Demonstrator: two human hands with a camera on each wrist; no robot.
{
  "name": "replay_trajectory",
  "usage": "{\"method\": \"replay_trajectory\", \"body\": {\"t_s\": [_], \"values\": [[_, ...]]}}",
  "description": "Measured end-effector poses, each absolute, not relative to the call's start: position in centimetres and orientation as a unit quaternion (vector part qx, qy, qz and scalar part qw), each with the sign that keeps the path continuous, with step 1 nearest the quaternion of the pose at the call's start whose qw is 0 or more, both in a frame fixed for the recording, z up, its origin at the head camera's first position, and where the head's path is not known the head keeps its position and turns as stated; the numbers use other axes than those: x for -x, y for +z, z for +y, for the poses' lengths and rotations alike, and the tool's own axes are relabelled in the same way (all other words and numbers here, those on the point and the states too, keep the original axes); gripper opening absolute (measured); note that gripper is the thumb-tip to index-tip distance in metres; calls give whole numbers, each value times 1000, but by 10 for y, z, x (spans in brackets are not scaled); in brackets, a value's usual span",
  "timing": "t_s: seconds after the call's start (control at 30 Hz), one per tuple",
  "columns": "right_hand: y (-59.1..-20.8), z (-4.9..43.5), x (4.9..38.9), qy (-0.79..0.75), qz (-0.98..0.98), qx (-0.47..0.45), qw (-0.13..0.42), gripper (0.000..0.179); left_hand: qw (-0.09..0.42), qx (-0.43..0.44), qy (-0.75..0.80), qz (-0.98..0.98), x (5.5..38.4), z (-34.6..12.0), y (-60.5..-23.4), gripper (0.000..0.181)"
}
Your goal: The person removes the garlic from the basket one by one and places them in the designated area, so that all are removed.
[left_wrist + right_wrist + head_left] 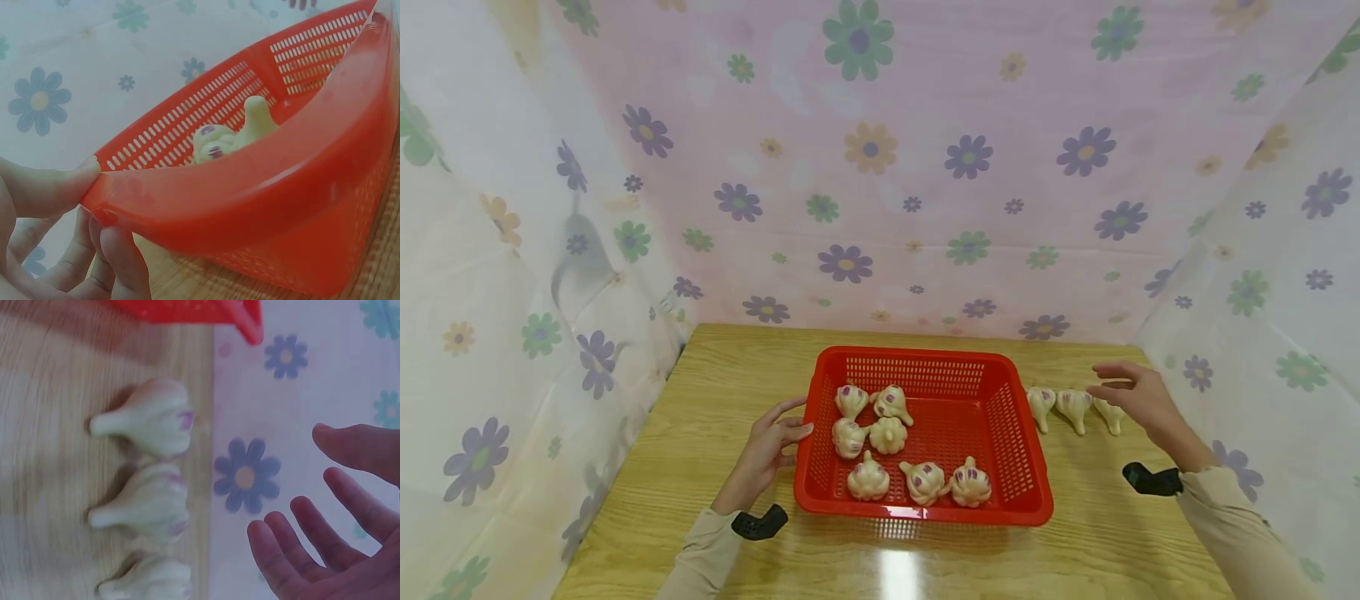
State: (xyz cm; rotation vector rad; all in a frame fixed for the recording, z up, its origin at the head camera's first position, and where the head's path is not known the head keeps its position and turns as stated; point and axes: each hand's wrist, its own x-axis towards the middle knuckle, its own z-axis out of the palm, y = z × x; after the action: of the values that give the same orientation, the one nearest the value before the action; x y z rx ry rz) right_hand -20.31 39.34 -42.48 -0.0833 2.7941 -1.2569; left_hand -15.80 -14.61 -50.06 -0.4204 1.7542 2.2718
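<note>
A red plastic basket (925,512) with slotted walls stands on the wooden table. Several cream garlic bulbs (888,435) with purple patches lie inside it, along its left side and front. At the basket's left rim, my left hand (762,457) pinches the edge, thumb on top and fingers (122,256) curled beneath. Right of the basket, three more garlic bulbs sit in a row, the middle bulb (1073,407) with its stem toward me. Over the rightmost bulb (1108,413), partly covering it in the head view, hovers my right hand (1142,404), fingers spread and holding nothing.
The wooden table (722,367) reaches back to a flowered curtain (917,200). More flowered cloth hangs along the left side (520,358) and the right side (1285,350). Each wrist bears a black device, one on the left wrist (760,523) and one on the right wrist (1152,481).
</note>
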Motion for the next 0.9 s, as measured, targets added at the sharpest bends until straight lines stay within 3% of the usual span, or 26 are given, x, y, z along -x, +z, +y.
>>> {"method": "replay_trajectory", "body": {"t_s": [0.47,0.9], "values": [[-412,334,198,-449,887,88,57,47,124,135,777,603,158,-146,-501,52],[-422,279,210,-496,851,120,121,48,123,140,780,597,158,-146,-502,52]]}}
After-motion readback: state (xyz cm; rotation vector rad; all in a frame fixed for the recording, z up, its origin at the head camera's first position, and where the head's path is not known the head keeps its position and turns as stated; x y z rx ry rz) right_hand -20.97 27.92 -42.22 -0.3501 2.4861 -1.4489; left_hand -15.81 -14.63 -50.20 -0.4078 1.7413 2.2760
